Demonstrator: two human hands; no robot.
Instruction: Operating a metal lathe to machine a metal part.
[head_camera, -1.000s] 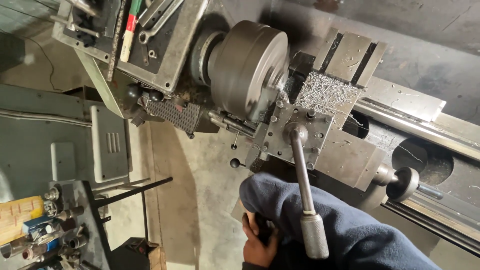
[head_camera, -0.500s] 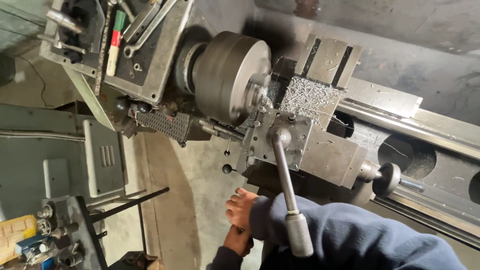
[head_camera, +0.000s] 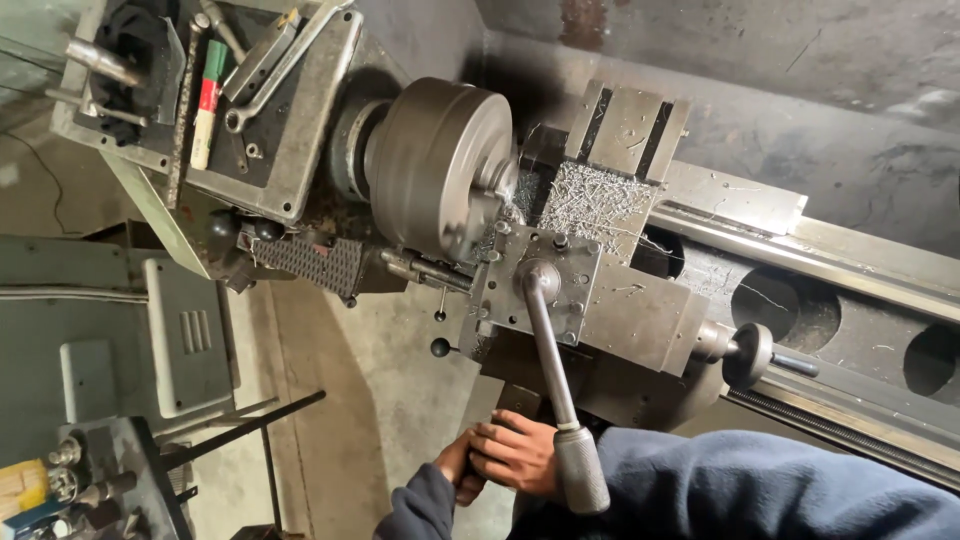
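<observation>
Lathe carriage (head_camera: 600, 330) under both hands, below the chuck (head_camera: 440, 165).
Right hand (head_camera: 518, 452) and left hand (head_camera: 458, 470) curl together around something hidden; sleeves near the chuck could snag, and swarf (head_camera: 590, 205) could cut.

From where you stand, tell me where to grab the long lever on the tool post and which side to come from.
Grip the long lever at its knurled handle end, the thick textured part nearest you. Come from the right: both hands sit close on its left, and the shaft slants down toward you from the tool post, leaving that end free.
</observation>
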